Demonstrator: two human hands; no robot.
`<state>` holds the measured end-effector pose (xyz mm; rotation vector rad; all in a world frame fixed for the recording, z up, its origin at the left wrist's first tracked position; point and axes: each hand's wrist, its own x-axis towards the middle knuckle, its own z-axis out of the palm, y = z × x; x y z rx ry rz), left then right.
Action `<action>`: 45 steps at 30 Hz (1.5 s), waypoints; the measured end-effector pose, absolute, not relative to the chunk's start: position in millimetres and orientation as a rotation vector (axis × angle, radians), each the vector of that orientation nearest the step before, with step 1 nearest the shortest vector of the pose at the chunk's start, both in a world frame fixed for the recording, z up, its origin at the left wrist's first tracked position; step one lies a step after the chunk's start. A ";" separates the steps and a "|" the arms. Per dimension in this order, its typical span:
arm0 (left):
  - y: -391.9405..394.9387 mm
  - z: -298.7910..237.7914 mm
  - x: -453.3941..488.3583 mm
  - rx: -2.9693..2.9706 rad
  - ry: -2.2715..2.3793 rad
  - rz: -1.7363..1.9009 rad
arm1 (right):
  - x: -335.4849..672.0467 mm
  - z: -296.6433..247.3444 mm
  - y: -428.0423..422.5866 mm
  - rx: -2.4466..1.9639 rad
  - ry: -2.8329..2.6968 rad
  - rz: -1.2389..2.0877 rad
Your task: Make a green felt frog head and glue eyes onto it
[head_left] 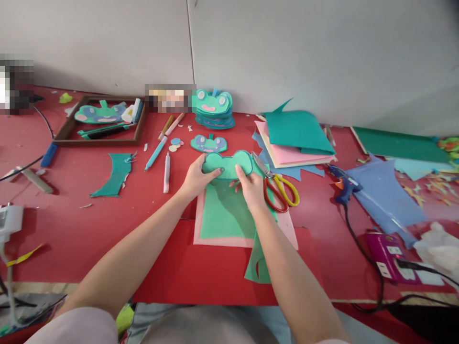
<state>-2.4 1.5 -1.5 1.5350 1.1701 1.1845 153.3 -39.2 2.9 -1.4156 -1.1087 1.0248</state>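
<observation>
Between my two hands is a green felt frog-head cutout (226,167) with two rounded bumps on top. My left hand (197,177) grips its left end, thumb on the front. On the right side my right hand (251,185) pinches it, the thumb over the front and some fingertips showing below. Under them lie a green felt sheet (224,215) and a pink sheet (201,240). Scissors with red and yellow handles (276,203) rest just right of my right hand. A green offcut (256,267) hangs toward the table's front edge. Behind the cutout lies a finished frog face (208,143).
A stack of frog faces (214,107) stands by the wall. At left are a brown tray (98,142), markers (156,153) and a teal scrap (116,177). At right are folded felt sheets (297,131), a blue glue gun (344,184) with its cord, and a purple power box (385,258).
</observation>
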 end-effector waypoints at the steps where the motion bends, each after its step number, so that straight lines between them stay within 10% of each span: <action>1: 1.4 -0.9 -2.0 1.532 1.164 1.183 | 154.0 2.2 -38.7 -1.417 -1.106 1.007; 45: 0.4 6.0 0.5 1.335 1.163 1.152 | 164.6 -9.2 -29.9 -1.256 -0.835 0.907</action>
